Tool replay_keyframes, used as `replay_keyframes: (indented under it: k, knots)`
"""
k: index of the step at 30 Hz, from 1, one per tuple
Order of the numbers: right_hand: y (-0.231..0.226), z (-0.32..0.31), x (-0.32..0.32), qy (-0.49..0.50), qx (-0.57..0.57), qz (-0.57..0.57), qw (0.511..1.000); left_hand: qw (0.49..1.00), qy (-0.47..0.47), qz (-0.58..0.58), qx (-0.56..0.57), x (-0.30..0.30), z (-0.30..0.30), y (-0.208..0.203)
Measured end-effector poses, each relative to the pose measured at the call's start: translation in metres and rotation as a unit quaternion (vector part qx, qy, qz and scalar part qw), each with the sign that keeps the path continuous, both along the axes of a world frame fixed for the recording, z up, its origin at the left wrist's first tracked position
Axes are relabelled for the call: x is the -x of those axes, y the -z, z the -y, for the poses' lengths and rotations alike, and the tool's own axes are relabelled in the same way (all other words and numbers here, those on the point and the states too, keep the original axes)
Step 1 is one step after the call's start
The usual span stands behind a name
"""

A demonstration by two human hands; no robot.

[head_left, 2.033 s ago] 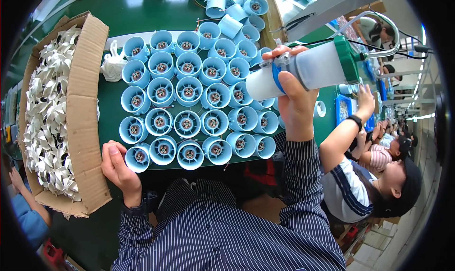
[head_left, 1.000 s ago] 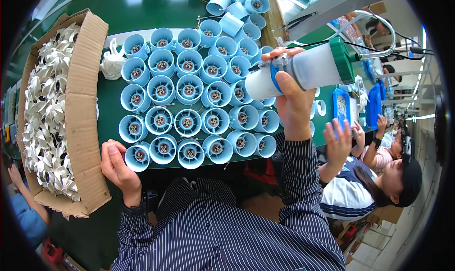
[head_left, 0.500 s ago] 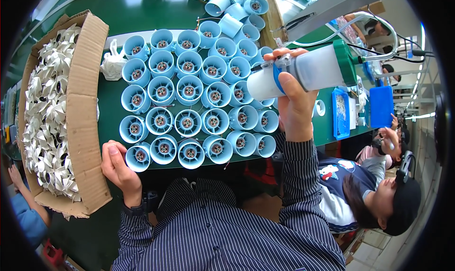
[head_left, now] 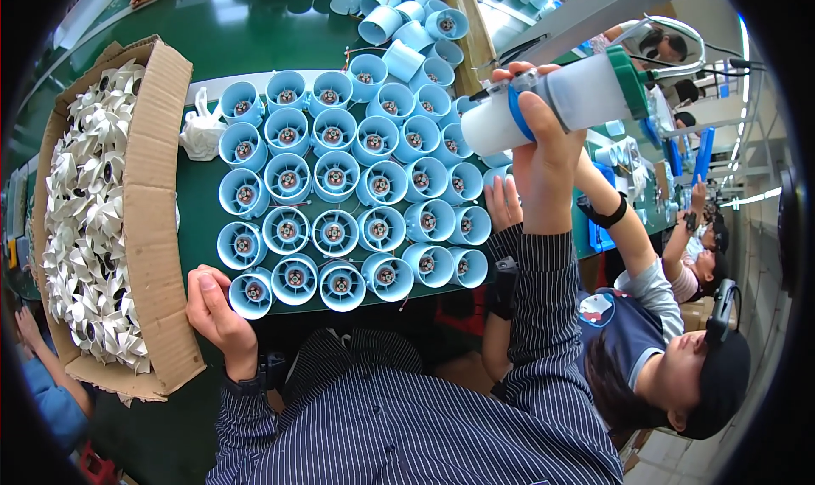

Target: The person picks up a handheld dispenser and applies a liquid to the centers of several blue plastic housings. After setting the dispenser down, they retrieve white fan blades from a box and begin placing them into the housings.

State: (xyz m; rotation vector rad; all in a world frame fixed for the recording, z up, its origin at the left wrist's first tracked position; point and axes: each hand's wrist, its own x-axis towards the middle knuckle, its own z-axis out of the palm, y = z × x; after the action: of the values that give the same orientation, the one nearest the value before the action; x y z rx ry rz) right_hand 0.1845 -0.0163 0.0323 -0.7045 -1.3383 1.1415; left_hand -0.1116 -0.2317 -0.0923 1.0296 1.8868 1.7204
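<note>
The translucent white bottle (head_left: 586,90) is gripped, tilted, in the right hand (head_left: 548,141) above the right end of the blue cup rows (head_left: 373,139), whose layout is unchanged, so little progress is suggested. The left hand (head_left: 222,315) is loosely curled beside the carton (head_left: 161,230), its contents untellable; a co-worker's hand (head_left: 503,203) has come more fully into view. No writing can be read on the bottle.

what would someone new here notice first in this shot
Probably the blue tubes, standing in close rows across the middle of the green table. Next, the cloudy cylinder with a green cap, held tilted in the right grip at upper right. Then the cardboard box on the left, filled with white fans.
</note>
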Motion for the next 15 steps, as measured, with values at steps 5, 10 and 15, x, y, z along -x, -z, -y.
replay_keyframes:
  k: [5, 10, 15]
  knots:
    - [-0.001, -0.011, 0.021, -0.033, -0.003, -0.002, 0.999, 1.0, -0.006, 0.01, -0.004, -0.001, -0.001, -0.003]
    - [0.016, -0.023, 0.032, -0.035, 0.0, 0.009, 0.999, 1.0, -0.002, 0.012, 0.003, 0.002, 0.002, -0.003]
    - [0.02, -0.021, 0.032, -0.023, 0.008, 0.023, 0.999, 1.0, 0.001, 0.004, -0.007, 0.003, 0.003, -0.001]
